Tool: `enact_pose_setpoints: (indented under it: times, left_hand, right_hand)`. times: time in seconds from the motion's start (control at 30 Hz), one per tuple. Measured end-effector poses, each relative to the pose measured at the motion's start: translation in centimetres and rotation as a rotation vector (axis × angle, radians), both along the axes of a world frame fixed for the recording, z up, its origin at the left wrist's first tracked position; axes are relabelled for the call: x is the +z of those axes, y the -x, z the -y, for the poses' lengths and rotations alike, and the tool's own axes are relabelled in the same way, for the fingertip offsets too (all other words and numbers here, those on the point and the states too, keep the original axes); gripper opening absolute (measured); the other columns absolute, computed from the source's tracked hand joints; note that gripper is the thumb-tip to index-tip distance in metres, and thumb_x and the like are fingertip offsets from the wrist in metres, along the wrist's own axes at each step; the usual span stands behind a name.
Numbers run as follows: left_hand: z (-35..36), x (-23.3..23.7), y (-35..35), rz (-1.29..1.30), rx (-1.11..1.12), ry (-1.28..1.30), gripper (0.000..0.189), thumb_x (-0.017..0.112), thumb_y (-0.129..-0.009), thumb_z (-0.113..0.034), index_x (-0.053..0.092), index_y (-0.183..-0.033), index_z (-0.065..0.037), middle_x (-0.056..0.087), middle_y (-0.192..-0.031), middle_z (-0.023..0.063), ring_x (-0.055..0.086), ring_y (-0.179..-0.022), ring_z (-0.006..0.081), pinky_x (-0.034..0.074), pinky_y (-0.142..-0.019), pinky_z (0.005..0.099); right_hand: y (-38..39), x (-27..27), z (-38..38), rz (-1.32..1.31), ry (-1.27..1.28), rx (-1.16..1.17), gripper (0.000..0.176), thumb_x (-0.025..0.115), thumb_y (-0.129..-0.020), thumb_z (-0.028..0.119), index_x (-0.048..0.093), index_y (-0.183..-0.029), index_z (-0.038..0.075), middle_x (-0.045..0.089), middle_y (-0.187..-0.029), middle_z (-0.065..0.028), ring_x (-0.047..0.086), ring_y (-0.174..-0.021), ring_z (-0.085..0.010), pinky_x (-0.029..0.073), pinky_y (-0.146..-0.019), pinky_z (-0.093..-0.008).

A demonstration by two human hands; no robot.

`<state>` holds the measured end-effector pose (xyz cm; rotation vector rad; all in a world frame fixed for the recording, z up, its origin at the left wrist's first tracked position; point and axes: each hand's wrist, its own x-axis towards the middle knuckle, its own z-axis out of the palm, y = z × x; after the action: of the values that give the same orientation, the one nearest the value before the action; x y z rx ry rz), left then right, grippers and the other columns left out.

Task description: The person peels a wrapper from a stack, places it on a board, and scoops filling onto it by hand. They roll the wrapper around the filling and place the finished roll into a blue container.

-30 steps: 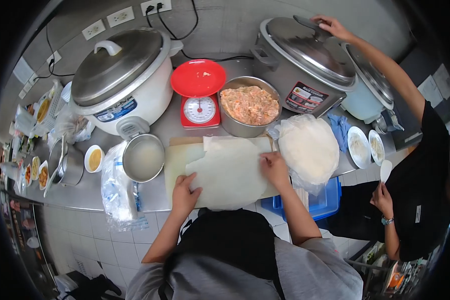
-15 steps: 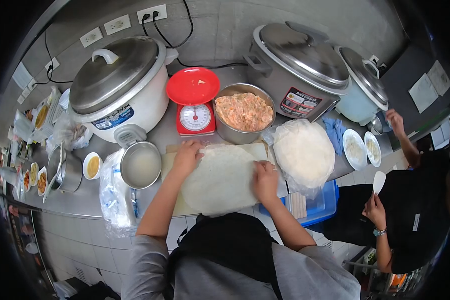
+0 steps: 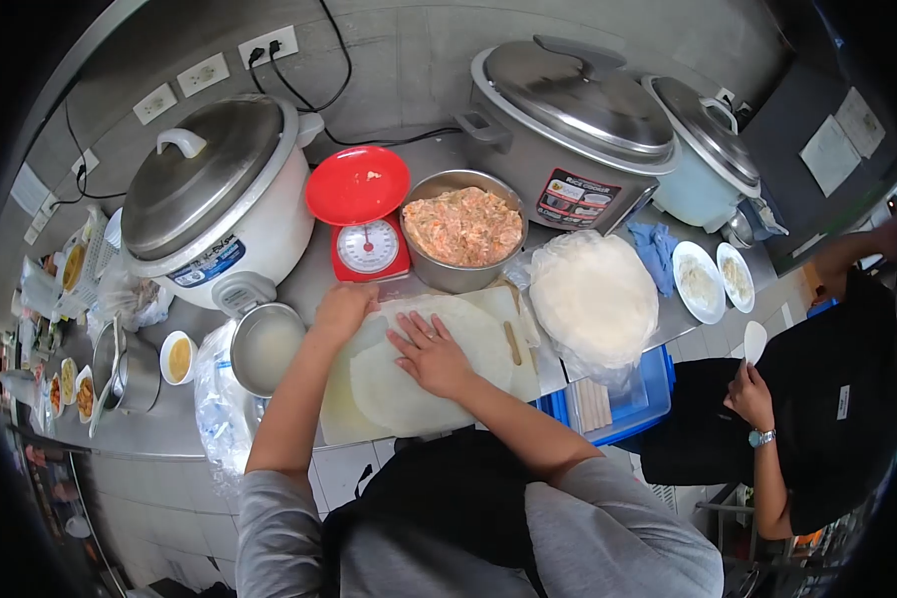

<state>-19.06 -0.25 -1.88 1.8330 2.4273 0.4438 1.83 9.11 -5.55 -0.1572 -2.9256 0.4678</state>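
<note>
A thin, round, translucent rice paper sheet (image 3: 439,394) lies on a pale cutting board (image 3: 341,404) in front of me. My right hand (image 3: 431,357) rests flat on the sheet with its fingers spread. At the sheet's upper left edge, my left hand (image 3: 345,311) has its fingers pressed together, seemingly pinching that edge; the fingertips are partly hidden. Just beyond the board stands a steel pot of minced filling (image 3: 463,227). To the right sits a stack of round wrappers (image 3: 593,304) in clear plastic.
A red scale (image 3: 369,244) stands behind the board, between large rice cookers (image 3: 214,184). A pot of cloudy liquid (image 3: 269,351) and a plastic bag (image 3: 221,419) are at left. White plates (image 3: 699,283) lie at right. A co-worker (image 3: 797,409) holds a white paddle (image 3: 754,341).
My right hand has moved left from the sheet's right edge and now lies flat on it. My left hand stays at the upper left edge. The co-worker's raised hand has drawn back right.
</note>
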Motion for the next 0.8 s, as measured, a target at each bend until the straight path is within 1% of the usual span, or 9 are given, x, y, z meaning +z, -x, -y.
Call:
enact_pose_setpoints:
  times: [0.2, 0.3, 0.4, 0.5, 0.53, 0.63, 0.7, 0.77, 0.8]
  left_hand:
    - [0.0, 0.7, 0.5, -0.117, 0.107, 0.043, 0.011, 0.060, -0.081, -0.015, 0.061, -0.091, -0.010, 0.067, -0.082, 0.0112, 0.066, -0.081, 0.0294, 0.051, -0.071, 0.0437]
    - [0.1, 1.0, 1.4, -0.200, 0.207, 0.107, 0.013, 0.058, -0.083, -0.014, 0.062, -0.094, -0.010, 0.067, -0.088, 0.0120, 0.066, -0.082, 0.0303, 0.054, -0.073, 0.0419]
    - [0.0, 1.9, 2.6, -0.194, 0.517, 0.239, 0.016, 0.056, -0.083, -0.009, 0.061, -0.098, -0.009, 0.065, -0.098, 0.0153, 0.066, -0.089, 0.0312, 0.054, -0.077, 0.0412]
    - [0.9, 0.4, 3.1, -0.146, 0.517, 0.147, 0.019, 0.057, -0.082, -0.006, 0.061, -0.101, -0.006, 0.063, -0.103, 0.0176, 0.064, -0.094, 0.0321, 0.054, -0.079, 0.0424]
    - [1.3, -0.4, 3.0, -0.129, 0.487, 0.056, 0.019, 0.058, -0.081, -0.005, 0.061, -0.100, -0.006, 0.062, -0.103, 0.0175, 0.064, -0.094, 0.0330, 0.053, -0.079, 0.0439]
    - [3.0, -1.2, 1.4, -0.075, 0.430, -0.158, 0.019, 0.061, -0.079, -0.005, 0.061, -0.098, -0.004, 0.061, -0.102, 0.0180, 0.062, -0.093, 0.0349, 0.051, -0.078, 0.0468]
    - [4.1, 0.5, -1.4, -0.041, 0.421, -0.228, 0.021, 0.064, -0.078, -0.009, 0.061, -0.098, -0.004, 0.061, -0.101, 0.0193, 0.062, -0.090, 0.0352, 0.051, -0.075, 0.0470]
    - [6.0, 2.6, -6.1, 0.205, 0.574, -0.085, 0.021, 0.069, -0.077, -0.015, 0.061, -0.093, -0.003, 0.061, -0.095, 0.0188, 0.062, -0.084, 0.0349, 0.050, -0.071, 0.0461]
    - [7.3, 3.0, -7.8, 0.281, 0.617, -0.029, 0.023, 0.071, -0.077, -0.017, 0.061, -0.092, -0.003, 0.061, -0.091, 0.0179, 0.063, -0.082, 0.0344, 0.050, -0.070, 0.0454]
  right_hand:
    - [0.1, 0.0, 0.3, 0.031, -0.026, 0.018, 0.052, 0.045, -0.096, 0.039, 0.041, -0.142, 0.014, 0.029, -0.153, -0.0105, 0.024, -0.142, -0.0276, 0.014, -0.116, -0.0497]
    - [0.1, -0.1, 0.2, 0.024, -0.026, 0.022, 0.052, 0.045, -0.096, 0.038, 0.041, -0.142, 0.014, 0.029, -0.153, -0.0107, 0.023, -0.142, -0.0277, 0.013, -0.116, -0.0498]
    - [0.1, -0.2, 0.2, 0.014, -0.019, 0.022, 0.052, 0.045, -0.096, 0.038, 0.041, -0.142, 0.014, 0.029, -0.153, -0.0112, 0.023, -0.142, -0.0278, 0.013, -0.116, -0.0501]
    - [0.1, 0.4, 0.0, 0.010, 0.068, 0.024, 0.051, 0.048, -0.096, 0.033, 0.040, -0.143, 0.014, 0.028, -0.153, -0.0127, 0.023, -0.143, -0.0288, 0.014, -0.116, -0.0479]
    - [0.1, 0.6, -0.1, 0.011, 0.113, 0.024, 0.051, 0.050, -0.095, 0.030, 0.040, -0.143, 0.014, 0.028, -0.153, -0.0133, 0.023, -0.143, -0.0292, 0.015, -0.116, -0.0467]
    - [0.1, 0.5, -2.6, -0.204, 0.859, -0.080, 0.047, 0.055, -0.093, 0.020, 0.045, -0.138, 0.013, 0.034, -0.149, -0.0157, 0.032, -0.138, -0.0310, 0.028, -0.112, -0.0408]
    - [-1.6, 2.1, -5.9, -0.310, 0.804, -0.148, 0.033, 0.059, -0.088, 0.011, 0.059, -0.122, 0.010, 0.052, -0.131, -0.0175, 0.049, -0.121, -0.0339, 0.043, -0.099, -0.0371]
    - [-4.0, 1.3, -8.3, -0.429, 0.367, -0.332, 0.019, 0.065, -0.081, 0.008, 0.067, -0.100, 0.006, 0.063, -0.101, -0.0152, 0.060, -0.094, -0.0335, 0.049, -0.080, -0.0392]
    - [-5.0, 1.2, -8.6, -0.375, 0.340, -0.420, 0.018, 0.066, -0.079, 0.007, 0.067, -0.097, 0.006, 0.062, -0.095, -0.0144, 0.059, -0.088, -0.0332, 0.049, -0.077, -0.0402]
